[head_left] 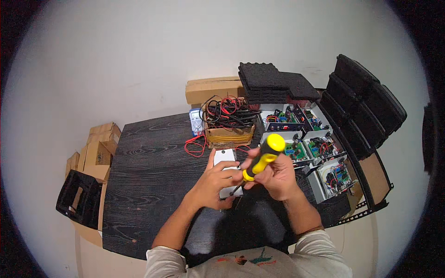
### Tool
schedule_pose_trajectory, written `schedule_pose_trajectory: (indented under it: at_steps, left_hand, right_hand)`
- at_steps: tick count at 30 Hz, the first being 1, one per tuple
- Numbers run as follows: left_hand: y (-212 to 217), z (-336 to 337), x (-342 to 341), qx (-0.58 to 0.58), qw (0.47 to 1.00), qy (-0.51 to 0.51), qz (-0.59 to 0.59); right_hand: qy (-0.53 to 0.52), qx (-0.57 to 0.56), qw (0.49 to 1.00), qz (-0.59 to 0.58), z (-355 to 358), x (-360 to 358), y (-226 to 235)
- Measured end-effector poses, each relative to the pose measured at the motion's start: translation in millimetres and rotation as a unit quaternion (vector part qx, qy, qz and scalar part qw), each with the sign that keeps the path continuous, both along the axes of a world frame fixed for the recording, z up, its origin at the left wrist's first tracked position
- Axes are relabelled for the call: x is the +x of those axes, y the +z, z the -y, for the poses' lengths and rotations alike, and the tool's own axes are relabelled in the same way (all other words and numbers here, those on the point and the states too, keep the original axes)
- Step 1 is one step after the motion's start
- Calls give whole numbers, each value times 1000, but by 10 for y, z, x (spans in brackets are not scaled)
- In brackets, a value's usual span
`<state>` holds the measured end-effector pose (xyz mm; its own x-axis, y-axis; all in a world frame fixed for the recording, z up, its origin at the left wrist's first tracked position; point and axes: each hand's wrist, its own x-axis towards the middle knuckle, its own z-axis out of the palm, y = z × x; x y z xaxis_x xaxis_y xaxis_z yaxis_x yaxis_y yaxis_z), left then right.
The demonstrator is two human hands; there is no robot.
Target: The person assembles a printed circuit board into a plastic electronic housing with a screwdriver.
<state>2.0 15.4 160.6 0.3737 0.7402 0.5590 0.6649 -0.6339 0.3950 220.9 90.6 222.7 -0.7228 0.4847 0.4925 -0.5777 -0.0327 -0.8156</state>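
My right hand (277, 178) is closed around a yellow-and-black screwdriver (265, 160), its handle tilted up and its thin shaft slanting down to the left. The shaft's lower end reaches the near end of a white box (224, 156). Fingers of my left hand (218, 183) wrap over that box from the left and hold it over the dark table; my left fingertips come close to the screwdriver's shaft. Part of the box is hidden beneath my fingers. Whether the tip sits in a screw, I cannot make out.
Several open white cases with circuit boards (320, 144) stand to the right. Behind my hands are a carton of black and red cables (229, 134) and a multimeter (196, 121). Black foam sheets (264, 81) and black cases (357, 106) are stacked at the back right. Cardboard boxes (98, 155) flank the black table (143, 185).
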Motion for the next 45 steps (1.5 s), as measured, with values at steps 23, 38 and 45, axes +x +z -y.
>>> schedule_pose_trajectory:
  at_steps: [23, 38, 45]
  left_hand:
    - [40, 24, 19, 4, 1000, 12, -10]
    - [32, 4, -3, 11, 999, 1, -40]
    - [-8, 36, 14, 13, 999, 28, -42]
  right_hand:
    - [51, -119, 991, -12, -49, -197, 44]
    - [-49, 63, 997, -13, -58, -206, -73]
    - [9, -62, 997, -33, -5, -246, -20]
